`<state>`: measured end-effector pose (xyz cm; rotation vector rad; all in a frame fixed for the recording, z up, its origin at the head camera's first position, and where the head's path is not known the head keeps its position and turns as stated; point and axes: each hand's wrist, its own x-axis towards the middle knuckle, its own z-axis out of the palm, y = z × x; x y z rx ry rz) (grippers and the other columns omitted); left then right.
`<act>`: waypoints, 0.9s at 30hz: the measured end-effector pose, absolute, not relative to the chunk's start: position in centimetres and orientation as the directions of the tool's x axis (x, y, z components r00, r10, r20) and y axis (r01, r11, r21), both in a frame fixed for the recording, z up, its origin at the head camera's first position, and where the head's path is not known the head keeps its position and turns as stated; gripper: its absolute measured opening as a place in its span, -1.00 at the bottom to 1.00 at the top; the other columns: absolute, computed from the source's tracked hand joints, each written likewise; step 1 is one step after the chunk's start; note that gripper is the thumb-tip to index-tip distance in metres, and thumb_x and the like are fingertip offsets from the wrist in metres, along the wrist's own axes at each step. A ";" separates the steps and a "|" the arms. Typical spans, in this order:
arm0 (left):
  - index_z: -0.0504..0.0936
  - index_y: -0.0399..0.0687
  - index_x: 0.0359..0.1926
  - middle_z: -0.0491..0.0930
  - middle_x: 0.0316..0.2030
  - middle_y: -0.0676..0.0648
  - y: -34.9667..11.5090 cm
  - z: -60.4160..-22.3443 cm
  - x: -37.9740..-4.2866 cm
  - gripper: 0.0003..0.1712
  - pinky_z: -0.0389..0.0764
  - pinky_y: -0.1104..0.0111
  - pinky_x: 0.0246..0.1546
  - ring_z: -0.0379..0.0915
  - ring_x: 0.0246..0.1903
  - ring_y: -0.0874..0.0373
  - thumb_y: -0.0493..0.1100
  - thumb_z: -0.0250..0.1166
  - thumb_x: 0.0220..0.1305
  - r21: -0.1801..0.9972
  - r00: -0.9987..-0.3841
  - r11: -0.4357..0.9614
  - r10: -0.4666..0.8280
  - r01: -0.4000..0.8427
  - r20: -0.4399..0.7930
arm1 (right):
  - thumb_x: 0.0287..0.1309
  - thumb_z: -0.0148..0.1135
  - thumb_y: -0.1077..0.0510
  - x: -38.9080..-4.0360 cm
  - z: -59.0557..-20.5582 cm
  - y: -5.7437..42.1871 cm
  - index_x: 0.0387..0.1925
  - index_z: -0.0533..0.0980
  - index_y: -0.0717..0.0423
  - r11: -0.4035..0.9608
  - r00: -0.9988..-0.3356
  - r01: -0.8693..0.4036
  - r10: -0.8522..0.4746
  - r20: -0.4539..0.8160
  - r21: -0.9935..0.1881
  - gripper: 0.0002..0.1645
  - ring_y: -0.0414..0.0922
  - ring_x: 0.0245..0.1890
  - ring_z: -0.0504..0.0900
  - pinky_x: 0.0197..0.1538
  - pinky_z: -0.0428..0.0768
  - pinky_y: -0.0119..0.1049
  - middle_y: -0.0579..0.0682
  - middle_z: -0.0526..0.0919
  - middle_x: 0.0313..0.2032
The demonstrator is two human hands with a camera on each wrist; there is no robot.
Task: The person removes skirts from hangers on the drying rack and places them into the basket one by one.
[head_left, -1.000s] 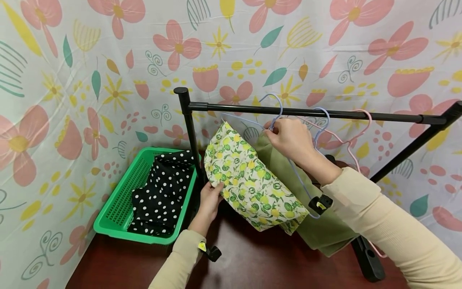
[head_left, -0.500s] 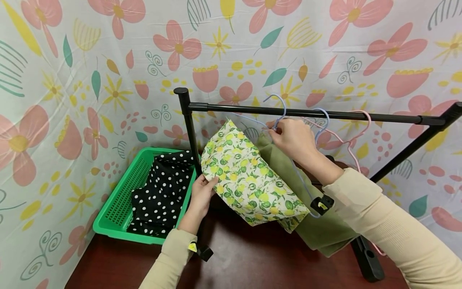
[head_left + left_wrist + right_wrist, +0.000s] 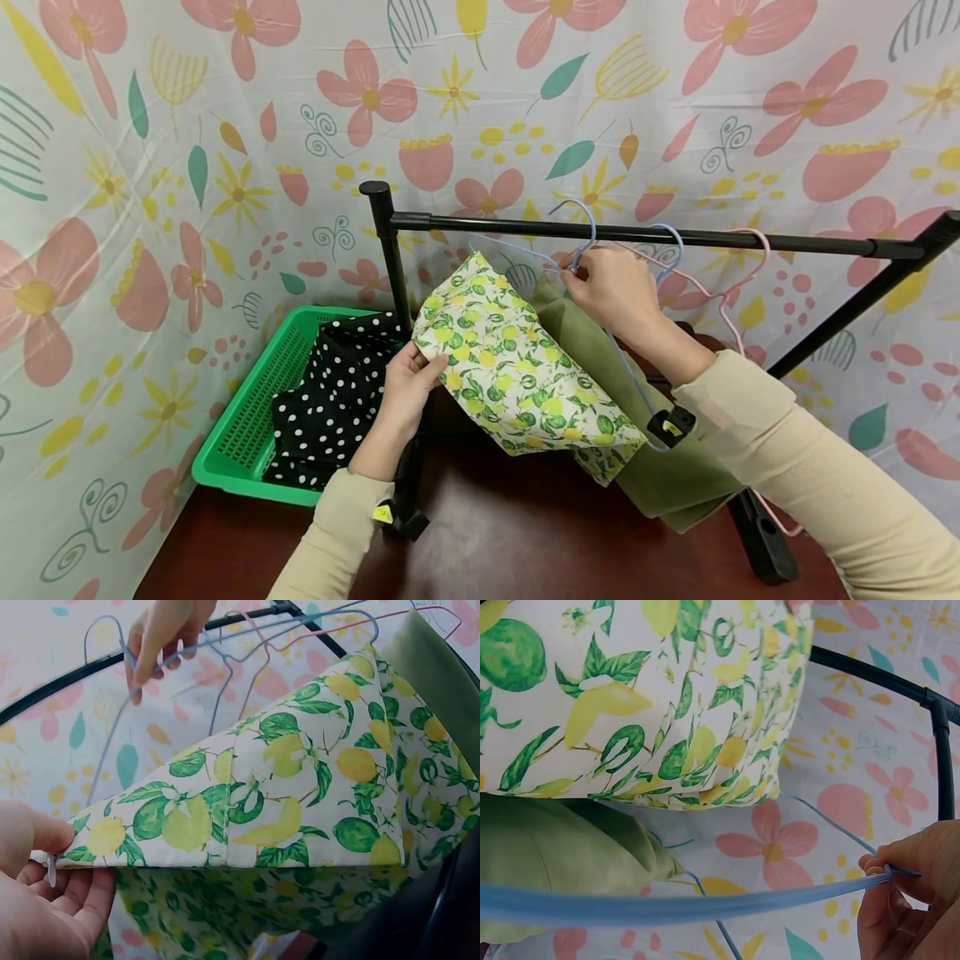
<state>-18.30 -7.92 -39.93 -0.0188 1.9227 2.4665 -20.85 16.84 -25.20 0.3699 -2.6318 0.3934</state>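
In the head view my left hand (image 3: 408,383) pinches the left edge of a white lemon-print cloth (image 3: 517,358) between thumb and fingers. A small pale zip pull (image 3: 52,871) shows at that grip in the left wrist view. My right hand (image 3: 615,292) pinches a light blue hanger (image 3: 585,229) just below its hook, which sits over the black rail (image 3: 495,225). The hanger's left arm reaches the cloth's upper corner; its right end shows by the lower right corner. Much of the hanger is hidden behind the cloth. An olive green cloth (image 3: 660,475) hangs right behind.
A green basket (image 3: 247,492) with a black polka-dot cloth (image 3: 337,400) stands left of the rack's post (image 3: 393,275). Another blue hanger (image 3: 678,242) and a pink hanger (image 3: 765,246) hang to the right. Below is a dark red-brown table (image 3: 525,533).
My left hand has moved left and up, drawing the lemon-print cloth's edge with it, and its lower edge has risen. The right hand and the hanger have shifted slightly right.
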 end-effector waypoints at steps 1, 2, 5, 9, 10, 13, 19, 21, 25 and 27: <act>0.45 -0.15 0.09 0.58 -0.14 -0.11 -8.0 -39.7 -18.3 -0.61 0.56 0.45 -0.32 0.55 -0.31 0.22 -0.32 0.18 0.23 0.973 -1.000 -0.231 0.006 -0.008 -0.007 | 0.13 0.21 0.11 -20.9 -25.2 16.9 -0.81 0.40 0.06 0.923 -0.865 -0.320 -0.191 0.465 -0.215 -0.57 -0.11 -0.79 0.30 -0.73 0.17 -0.31 0.02 0.43 -0.74; 0.45 -0.14 0.10 0.58 -0.13 -0.11 -8.1 -39.4 -18.2 -0.61 0.55 0.45 -0.34 0.55 -0.31 0.22 -0.31 0.19 0.23 0.976 -1.000 -0.219 0.006 0.005 0.006 | 0.13 0.20 0.10 -20.8 -25.3 16.9 -0.80 0.41 0.07 0.923 -0.867 -0.318 -0.190 0.461 -0.217 -0.57 -0.11 -0.79 0.30 -0.73 0.17 -0.31 0.02 0.44 -0.73; 0.45 -0.15 0.10 0.58 -0.11 -0.14 -8.3 -38.4 -18.0 -0.61 0.55 0.46 -0.34 0.55 -0.31 0.23 -0.31 0.19 0.23 0.981 -0.999 -0.187 0.020 0.043 0.048 | 0.13 0.20 0.11 -20.9 -25.3 16.9 -0.80 0.41 0.07 0.923 -0.870 -0.316 -0.189 0.455 -0.221 -0.58 -0.11 -0.81 0.29 -0.73 0.16 -0.31 0.03 0.44 -0.73; 0.45 -0.18 0.10 0.57 -0.08 -0.20 -8.6 -37.2 -17.8 -0.61 0.57 0.46 -0.27 0.56 -0.25 0.22 -0.31 0.20 0.23 0.984 -0.994 -0.149 0.044 0.097 0.105 | 0.13 0.20 0.11 -20.8 -25.3 16.9 -0.80 0.41 0.07 0.922 -0.873 -0.315 -0.187 0.450 -0.227 -0.58 -0.11 -0.80 0.28 -0.72 0.16 -0.31 0.03 0.44 -0.72; 0.44 -0.18 0.10 0.57 -0.07 -0.22 -8.7 -36.9 -17.8 -0.60 0.57 0.46 -0.24 0.56 -0.24 0.21 -0.31 0.20 0.22 0.984 -0.992 -0.140 0.052 0.111 0.119 | 0.14 0.20 0.10 -20.8 -25.3 16.9 -0.80 0.40 0.07 0.921 -0.873 -0.315 -0.187 0.450 -0.229 -0.57 -0.11 -0.80 0.28 -0.72 0.15 -0.31 0.02 0.43 -0.72; 0.43 -0.16 0.13 0.56 -0.04 -0.23 -9.1 -36.1 -17.6 -0.58 0.57 0.44 -0.18 0.56 -0.20 0.20 -0.31 0.20 0.23 0.983 -0.986 -0.115 0.072 0.142 0.151 | 0.14 0.20 0.10 -20.8 -25.3 16.9 -0.82 0.36 0.06 0.920 -0.873 -0.318 -0.189 0.450 -0.229 -0.55 -0.12 -0.81 0.26 -0.73 0.14 -0.32 0.01 0.39 -0.74; 0.44 -0.17 0.12 0.56 -0.04 -0.23 -9.7 -34.5 -17.4 -0.59 0.56 0.44 -0.16 0.55 -0.19 0.19 -0.29 0.20 0.23 0.980 -0.977 -0.062 0.094 0.188 0.193 | 0.14 0.20 0.09 -20.8 -25.2 16.9 -0.84 0.34 0.04 0.917 -0.872 -0.327 -0.198 0.447 -0.231 -0.52 -0.15 -0.82 0.23 -0.73 0.11 -0.33 -0.02 0.36 -0.75; 0.46 -0.20 0.08 0.57 -0.06 -0.23 -9.9 -33.9 -17.4 -0.62 0.57 0.43 -0.17 0.56 -0.20 0.19 -0.29 0.21 0.23 0.978 -0.973 -0.050 0.095 0.204 0.208 | 0.13 0.21 0.09 -20.8 -25.2 16.9 -0.84 0.34 0.04 0.916 -0.873 -0.327 -0.198 0.447 -0.233 -0.53 -0.15 -0.82 0.24 -0.73 0.12 -0.33 -0.01 0.37 -0.74; 0.49 -0.24 0.00 0.60 -0.12 -0.23 -10.5 -33.0 -17.3 -0.69 0.57 0.42 -0.21 0.55 -0.27 0.18 -0.29 0.21 0.22 0.968 -0.964 -0.014 0.090 0.250 0.250 | 0.12 0.21 0.10 -20.7 -25.1 16.8 -0.85 0.32 0.05 0.917 -0.872 -0.324 -0.194 0.449 -0.234 -0.51 -0.14 -0.80 0.25 -0.73 0.13 -0.32 -0.01 0.36 -0.75; 0.50 -0.24 -0.05 0.62 -0.16 -0.21 -10.8 -32.7 -17.3 -0.73 0.57 0.42 -0.23 0.54 -0.30 0.17 -0.29 0.21 0.22 0.962 -0.959 0.009 0.084 0.272 0.270 | 0.12 0.21 0.10 -20.7 -25.0 16.8 -0.86 0.30 0.04 0.918 -0.874 -0.321 -0.191 0.447 -0.235 -0.50 -0.13 -0.80 0.25 -0.73 0.13 -0.32 -0.01 0.34 -0.75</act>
